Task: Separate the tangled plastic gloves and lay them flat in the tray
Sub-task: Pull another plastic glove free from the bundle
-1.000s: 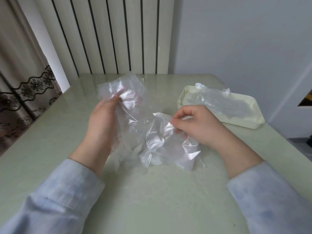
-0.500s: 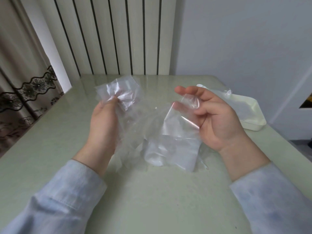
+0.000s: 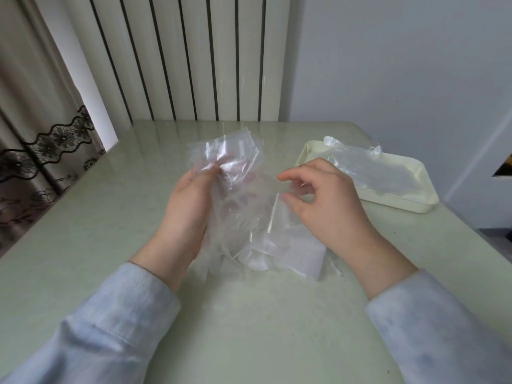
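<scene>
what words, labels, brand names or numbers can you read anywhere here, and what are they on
There is no text to read in this picture.
The clear gloves carry no print that shows.
The cream tray has no label or brand on the walls in view.
The table and radiator are unmarked.
The curtain has only a lace flower pattern, no letters.
</scene>
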{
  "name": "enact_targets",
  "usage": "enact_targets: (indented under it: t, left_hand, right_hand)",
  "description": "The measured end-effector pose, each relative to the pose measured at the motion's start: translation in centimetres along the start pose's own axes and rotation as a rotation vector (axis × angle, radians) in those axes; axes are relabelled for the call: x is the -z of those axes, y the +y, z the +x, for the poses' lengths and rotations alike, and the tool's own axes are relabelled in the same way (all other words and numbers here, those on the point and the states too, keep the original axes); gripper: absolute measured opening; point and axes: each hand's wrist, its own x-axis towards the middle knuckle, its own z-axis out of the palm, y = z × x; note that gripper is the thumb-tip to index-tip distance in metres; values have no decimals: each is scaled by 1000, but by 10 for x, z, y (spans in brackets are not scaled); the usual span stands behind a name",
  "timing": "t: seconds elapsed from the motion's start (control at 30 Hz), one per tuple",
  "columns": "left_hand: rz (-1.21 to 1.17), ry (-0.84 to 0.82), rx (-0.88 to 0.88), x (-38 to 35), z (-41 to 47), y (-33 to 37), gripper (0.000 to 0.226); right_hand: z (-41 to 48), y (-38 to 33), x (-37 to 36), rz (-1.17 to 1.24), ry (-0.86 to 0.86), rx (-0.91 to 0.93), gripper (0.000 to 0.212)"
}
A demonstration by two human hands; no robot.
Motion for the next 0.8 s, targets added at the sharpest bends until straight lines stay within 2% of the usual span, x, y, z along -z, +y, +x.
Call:
enact_targets:
  t: [0.07,0.17,0.27,0.33,0.43,0.57,0.7,0.8]
  left_hand:
    - [-32,-10,14,-1,-1,0,16]
    - [-65,-48,19,-2,-1,0,17]
    - [-30,-61,-27,-1,-2,0,18]
    - [1,-88,-47,-1,-4,0,18]
    - [55,-72,-60,2,2,-3,16]
    - [49,-80,-33,2,9,-10,22]
    - [70,-143,-48,0,8,-15,23]
    - [134,-166,-68,-6,5,-20,24]
  right_hand:
    - [0,-2,0,28,20,-37,12]
    - [-2,-7,1,-72,58,-62,5]
    - [-2,-15,9,-278,67,-84,9]
    - [0,-19,13,-248,48,-44,14]
    - [-1,-21,12,1,61,-1,15]
    - [0,-31,16,487,35,-222,9]
    - [2,-41,16,666,-80,-404,12]
    - [-2,-52,15,892,-138,-443,9]
